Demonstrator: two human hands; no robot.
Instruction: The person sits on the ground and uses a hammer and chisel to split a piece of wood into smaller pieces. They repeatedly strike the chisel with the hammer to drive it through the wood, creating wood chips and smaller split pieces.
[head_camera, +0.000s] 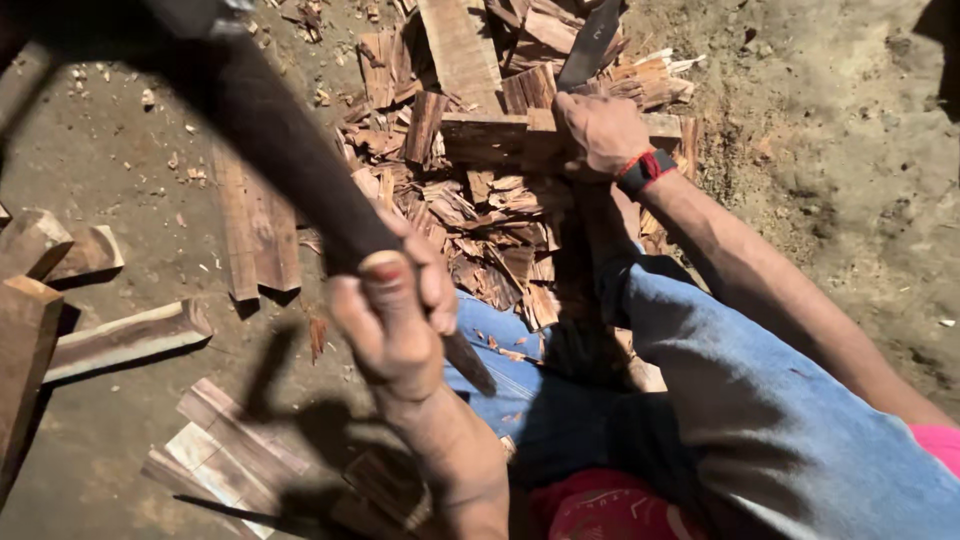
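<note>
My left hand (395, 310) grips a thick dark club (270, 130) by its handle. The club is raised and slants up toward the top left, blurred. My right hand (600, 130), with a red and black band on its wrist, is closed around a dark flat blade (592, 40). The blade stands upright on a squared wooden block (485, 135), which lies across a heap of wood shavings (490, 230). My legs in blue jeans (740, 400) stretch out below the block.
Split wooden slats (255, 225) lie flat left of the heap. Thicker wood offcuts (125, 340) sit at the left edge, and a stack of thin wooden pieces (225, 450) lies at the lower left. Bare dirt ground (850, 150) spreads to the right.
</note>
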